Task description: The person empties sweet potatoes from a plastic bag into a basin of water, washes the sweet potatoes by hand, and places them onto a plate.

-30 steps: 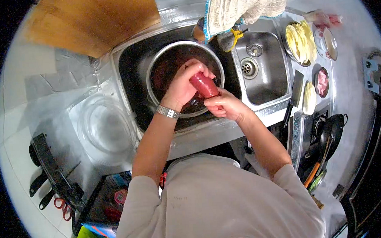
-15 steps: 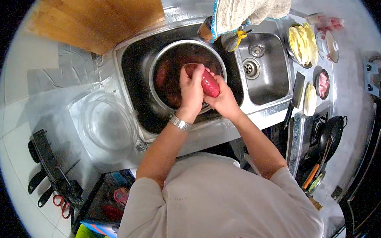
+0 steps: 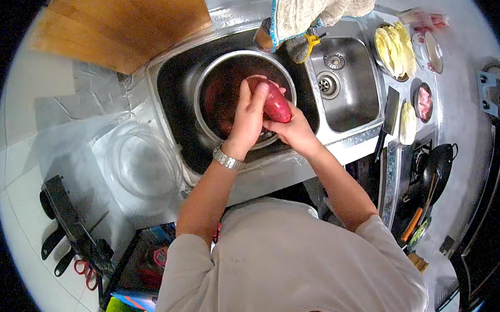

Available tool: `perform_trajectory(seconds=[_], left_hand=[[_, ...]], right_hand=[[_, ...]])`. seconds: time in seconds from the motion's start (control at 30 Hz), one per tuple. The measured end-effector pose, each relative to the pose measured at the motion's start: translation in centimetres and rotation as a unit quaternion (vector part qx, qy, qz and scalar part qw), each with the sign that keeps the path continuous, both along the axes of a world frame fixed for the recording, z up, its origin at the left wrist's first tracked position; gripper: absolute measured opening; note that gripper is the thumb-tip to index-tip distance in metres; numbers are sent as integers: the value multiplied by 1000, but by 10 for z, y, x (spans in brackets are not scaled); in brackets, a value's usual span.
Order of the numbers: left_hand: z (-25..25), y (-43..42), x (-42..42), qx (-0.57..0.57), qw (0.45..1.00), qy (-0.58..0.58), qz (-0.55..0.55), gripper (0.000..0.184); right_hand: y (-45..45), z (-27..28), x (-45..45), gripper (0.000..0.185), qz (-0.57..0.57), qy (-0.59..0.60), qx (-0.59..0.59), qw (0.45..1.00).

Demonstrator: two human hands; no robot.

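Both hands hold a wet, red-skinned sweet potato (image 3: 277,105) over a round metal basin (image 3: 202,122) in the larger sink bowl. My left hand (image 3: 249,117) is wrapped round its upper left side, thumb along the top, a metal watch (image 3: 227,158) on that wrist. From the lower right, my right hand (image 3: 295,132) grips the other end, with some of its fingers hidden underneath. Dark water stands in the basin, and a reddish shape shows dimly at its lower left.
Right of the sink's small bowl (image 3: 348,97) lie a cleaver (image 3: 392,110), a cabbage piece (image 3: 408,124), a bowl of meat (image 3: 424,103) and cut cabbage leaves (image 3: 395,49). A glass bowl (image 3: 140,167) sits left. A wooden board (image 3: 124,27) and cloth (image 3: 324,5) are behind.
The sweet potato has turned slightly in the hands, showing more of its skin. Both hands stay over the basin, and the whole view has shifted a little.
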State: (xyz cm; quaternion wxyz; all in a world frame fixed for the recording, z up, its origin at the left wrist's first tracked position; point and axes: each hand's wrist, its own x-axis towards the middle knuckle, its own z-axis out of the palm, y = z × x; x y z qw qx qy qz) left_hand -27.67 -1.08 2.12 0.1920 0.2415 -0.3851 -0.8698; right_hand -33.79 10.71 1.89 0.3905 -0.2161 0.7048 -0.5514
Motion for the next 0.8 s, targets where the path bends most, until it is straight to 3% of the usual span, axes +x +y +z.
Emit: perform_trajectory(seconds=[0.07,0.17,0.23,0.27,0.5,0.57,0.63,0.73,0.8], left_hand=[[7,7,4,-32,999,5,-7,24],[-4,14,5,-74,997,8,-6,33],[-11,15,7,-64,998,-9,5,28],[-12,16,5,-73,997,-20,24,22],[-11,13,-3,5,994,-74,85,28],[-16,4,-4,89,990,-83,75,36],[-19,-2,-3,129,986,-83,63,40],[-19,-4,-2,198,978,-58,31,37],[-16,2,-1,104,994,-11,12,26]], right_hand=[[2,18,-4,47,3,-158,61,985],[8,6,3,51,-4,-218,74,973],[8,-3,7,52,-12,-120,74,990],[3,-8,15,49,-37,-56,-8,998],[3,-7,26,48,-52,-38,5,998],[3,-1,27,46,-12,89,136,987],[2,3,26,46,-3,118,178,977],[8,-7,21,49,-14,-3,66,998],[11,-4,14,52,-27,-165,22,986]])
